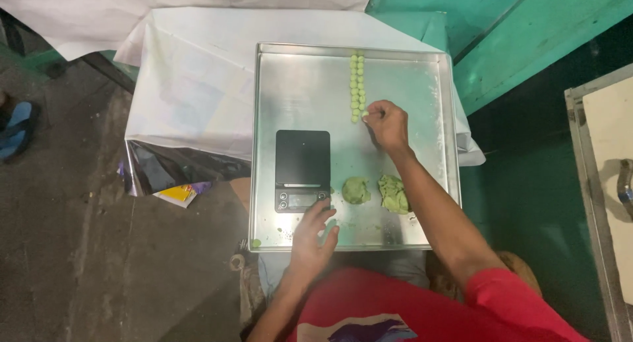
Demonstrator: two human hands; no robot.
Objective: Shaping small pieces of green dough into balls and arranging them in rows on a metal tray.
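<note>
My right hand (388,126) reaches to the middle of a large steel tray (422,85) and pinches a small green dough ball (364,113) at the near end of two rows of several green dough balls (357,85). My left hand (315,235) rests with fingers apart on the tray's near edge, just below a black digital kitchen scale (302,169). Two lumps of green dough (356,190) (393,193) lie to the right of the scale, near my right forearm.
The tray sits on a surface covered with white sheeting (198,78). A teal painted wall or bench (514,45) is at right, with another metal tray edge (583,157) far right. Concrete floor, a blue sandal (18,128) and a yellow wrapper (177,193) lie left.
</note>
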